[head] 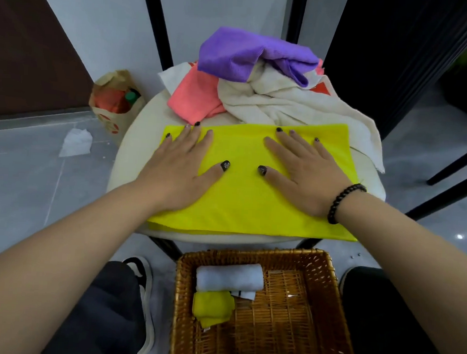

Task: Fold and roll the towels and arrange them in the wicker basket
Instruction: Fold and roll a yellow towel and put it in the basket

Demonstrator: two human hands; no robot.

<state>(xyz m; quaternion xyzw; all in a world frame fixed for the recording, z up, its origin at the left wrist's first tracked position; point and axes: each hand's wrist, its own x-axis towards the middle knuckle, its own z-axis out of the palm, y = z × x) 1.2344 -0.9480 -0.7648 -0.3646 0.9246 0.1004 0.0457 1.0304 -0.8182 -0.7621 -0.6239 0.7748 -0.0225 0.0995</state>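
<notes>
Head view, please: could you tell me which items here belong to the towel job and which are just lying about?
Job: yellow towel, purple towel, pink towel, cream towel, wicker basket, rolled white towel, rolled yellow towel.
Lying about: paper bag, crumpled tissue.

My yellow towel (253, 189) is bright. At 12 o'clock lie purple (243, 56), pink (193, 96) and cream (281, 102) towels. My brown basket (298, 333) holds a white roll (229, 279) and a yellow roll (212, 308). My nails are black.
</notes>
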